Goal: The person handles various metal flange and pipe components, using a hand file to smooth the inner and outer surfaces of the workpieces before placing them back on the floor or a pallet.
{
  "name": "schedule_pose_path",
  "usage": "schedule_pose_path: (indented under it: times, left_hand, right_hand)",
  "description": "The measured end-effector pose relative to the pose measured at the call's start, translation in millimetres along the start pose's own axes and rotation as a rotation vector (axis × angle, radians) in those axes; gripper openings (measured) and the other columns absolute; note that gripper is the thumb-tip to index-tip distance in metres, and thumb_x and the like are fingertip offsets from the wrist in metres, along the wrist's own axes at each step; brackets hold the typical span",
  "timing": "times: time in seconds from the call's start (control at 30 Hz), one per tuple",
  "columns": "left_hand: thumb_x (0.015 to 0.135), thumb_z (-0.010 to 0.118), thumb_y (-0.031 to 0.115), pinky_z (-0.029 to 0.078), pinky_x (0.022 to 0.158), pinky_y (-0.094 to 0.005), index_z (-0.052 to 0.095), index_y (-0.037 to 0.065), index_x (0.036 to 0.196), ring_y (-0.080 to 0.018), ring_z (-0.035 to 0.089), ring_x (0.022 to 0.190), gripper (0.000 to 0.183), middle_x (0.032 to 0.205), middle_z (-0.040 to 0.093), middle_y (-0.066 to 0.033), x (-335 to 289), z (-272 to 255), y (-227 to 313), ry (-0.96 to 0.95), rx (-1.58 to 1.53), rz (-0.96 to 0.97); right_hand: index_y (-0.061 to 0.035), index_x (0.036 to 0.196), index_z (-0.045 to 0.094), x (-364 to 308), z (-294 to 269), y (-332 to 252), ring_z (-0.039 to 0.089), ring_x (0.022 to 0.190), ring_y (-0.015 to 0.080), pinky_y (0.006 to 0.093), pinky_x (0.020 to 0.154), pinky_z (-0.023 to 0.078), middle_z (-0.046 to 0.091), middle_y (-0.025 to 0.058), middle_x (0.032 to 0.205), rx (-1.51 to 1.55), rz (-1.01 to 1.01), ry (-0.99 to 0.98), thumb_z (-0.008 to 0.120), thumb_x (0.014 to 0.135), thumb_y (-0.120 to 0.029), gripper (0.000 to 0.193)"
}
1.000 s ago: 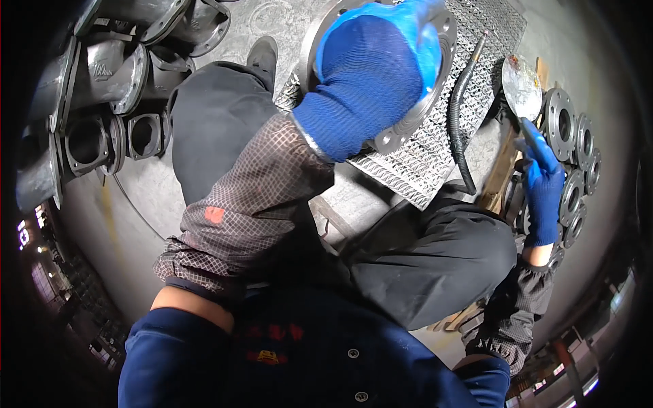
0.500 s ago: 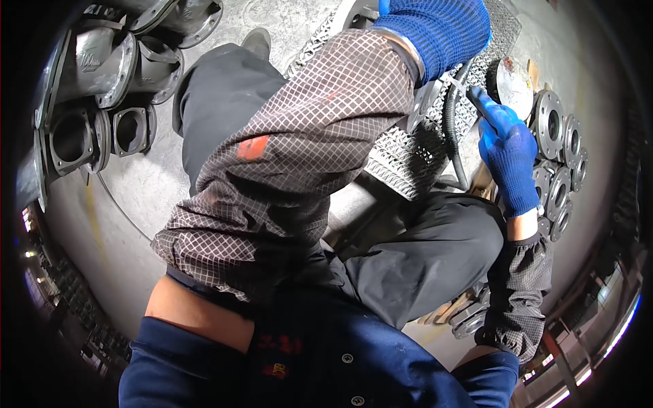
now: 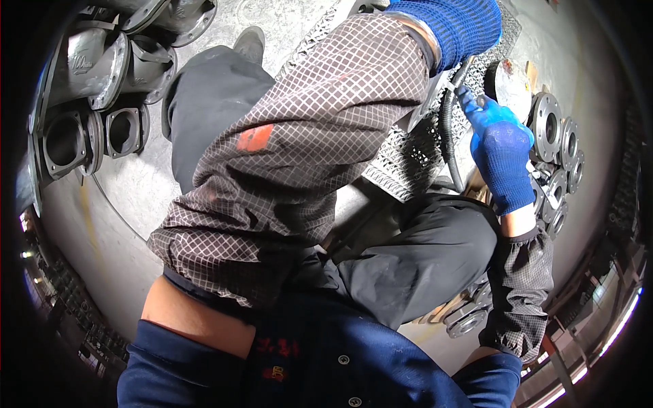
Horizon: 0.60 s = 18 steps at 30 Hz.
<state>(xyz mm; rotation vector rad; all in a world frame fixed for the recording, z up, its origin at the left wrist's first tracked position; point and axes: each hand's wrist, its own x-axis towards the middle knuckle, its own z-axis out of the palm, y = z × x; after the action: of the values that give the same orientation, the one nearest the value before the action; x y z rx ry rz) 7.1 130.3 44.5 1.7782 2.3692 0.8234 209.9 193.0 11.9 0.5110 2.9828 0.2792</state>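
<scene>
My left hand, in a blue knitted glove, reaches to the top edge of the picture. Its fingers are hidden behind the cuff and the checked sleeve. My right hand, also gloved in blue, is beside a black corrugated hose. A finger stretches up and left to the hose, where a pale strap shows. I see no object in this hand, though its far side is hidden. Below my left forearm, the hose lies over a perforated metal plate, partly in shadow.
Grey cast pipe fittings with flanged ends are stacked at the left. Round metal flanges lie in piles at the right, near a pale round disc. My bent knee is close below the plate. A thin cable crosses the floor at left.
My right hand has shifted slightly left, its finger now against the hose. My left hand has moved a little right. A pale, shiny piece now shows by the flanges under my right hand.
</scene>
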Motion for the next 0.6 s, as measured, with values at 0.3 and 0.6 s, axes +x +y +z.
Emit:
schedule_pose_path:
  times: [0.3,0.6]
  left_hand:
    - [0.080,0.049,0.014,0.051,0.068,-0.0408,0.069,0.004,0.086,-0.0326,0.065,0.077,0.023,0.080,0.065,-0.0196,9.8,1.5,0.6,-0.037,-0.022,-0.032]
    - [0.081,0.048,0.014,0.051,0.069,-0.0420,0.069,0.004,0.088,-0.0327,0.065,0.079,0.024,0.082,0.065,-0.0199,9.9,-4.0,-2.0,-0.054,-0.036,-0.050]
  right_hand:
    - [-0.0225,0.115,0.060,18.1,-22.4,-0.8,0.063,0.073,0.0280,0.0391,0.064,0.051,0.063,0.0105,0.088,0.112,0.104,-0.188,0.051,0.074,-0.002,0.046]
    - [-0.0232,0.109,0.064,33.6,-33.1,-0.2,0.063,0.076,0.0303,0.0398,0.070,0.051,0.065,0.0140,0.089,0.244,0.094,-0.247,0.047,0.073,-0.003,0.044]
